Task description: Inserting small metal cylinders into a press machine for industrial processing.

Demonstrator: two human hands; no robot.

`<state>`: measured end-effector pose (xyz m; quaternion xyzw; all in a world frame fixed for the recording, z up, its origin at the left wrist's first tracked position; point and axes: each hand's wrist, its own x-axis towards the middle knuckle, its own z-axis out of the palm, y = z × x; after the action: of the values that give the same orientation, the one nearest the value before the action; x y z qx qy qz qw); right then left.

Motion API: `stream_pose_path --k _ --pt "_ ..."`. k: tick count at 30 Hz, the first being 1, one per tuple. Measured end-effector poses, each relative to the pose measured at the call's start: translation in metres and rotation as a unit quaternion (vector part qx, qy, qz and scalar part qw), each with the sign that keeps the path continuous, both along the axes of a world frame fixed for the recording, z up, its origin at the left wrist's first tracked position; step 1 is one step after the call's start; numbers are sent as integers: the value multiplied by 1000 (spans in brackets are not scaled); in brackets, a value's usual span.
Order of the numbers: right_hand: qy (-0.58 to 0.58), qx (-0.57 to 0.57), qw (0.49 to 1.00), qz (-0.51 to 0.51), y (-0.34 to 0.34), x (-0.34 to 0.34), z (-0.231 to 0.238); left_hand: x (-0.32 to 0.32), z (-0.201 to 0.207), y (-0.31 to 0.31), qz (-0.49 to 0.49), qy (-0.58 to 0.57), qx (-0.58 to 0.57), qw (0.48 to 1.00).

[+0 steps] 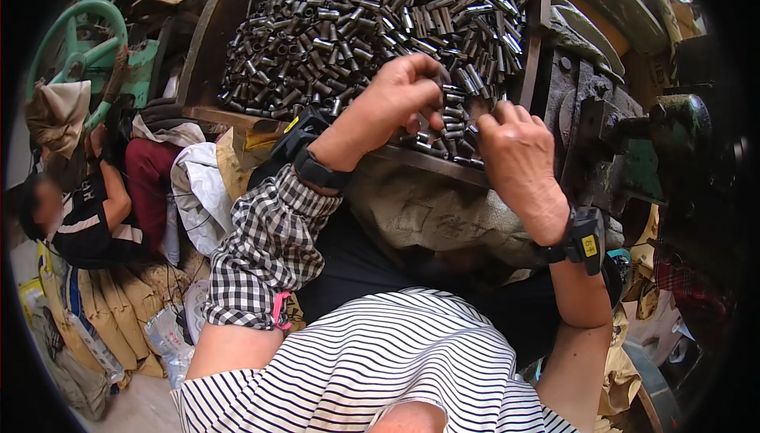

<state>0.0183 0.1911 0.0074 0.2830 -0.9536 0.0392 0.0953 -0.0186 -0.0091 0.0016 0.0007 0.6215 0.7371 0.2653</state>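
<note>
Short metal tubes (332, 33), dark and shiny, fill a wooden tray (207, 33) in front of me. My left hand (396, 100) is over the tray's near part, its fingers curled in; what they hold, if anything, is hard to make out. To its right, my right hand (518, 152) reaches over the near right corner with fingertips pressed together. Whatever is in that pinch is hidden by the fingers. Between the two hands lie several small tubes (453, 120), some of them in a rough row.
Dark, greasy machinery (633, 128) stands close on the right. A sack (427, 207) hangs below the tray's near edge. At the left are a green handwheel (79, 57) and another person (95, 203) seated nearby. Stacked brown sacks (119, 314) lie at lower left.
</note>
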Motion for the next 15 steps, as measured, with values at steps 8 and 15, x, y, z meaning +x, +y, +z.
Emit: stream_pose_path --k 8,15 --pt "-79 110 991 1 -11 -6 -2 9 -14 7 -174 436 -402 786" --pt "-43 -29 999 8 -2 -2 -6 7 -16 12 -204 485 -457 717"
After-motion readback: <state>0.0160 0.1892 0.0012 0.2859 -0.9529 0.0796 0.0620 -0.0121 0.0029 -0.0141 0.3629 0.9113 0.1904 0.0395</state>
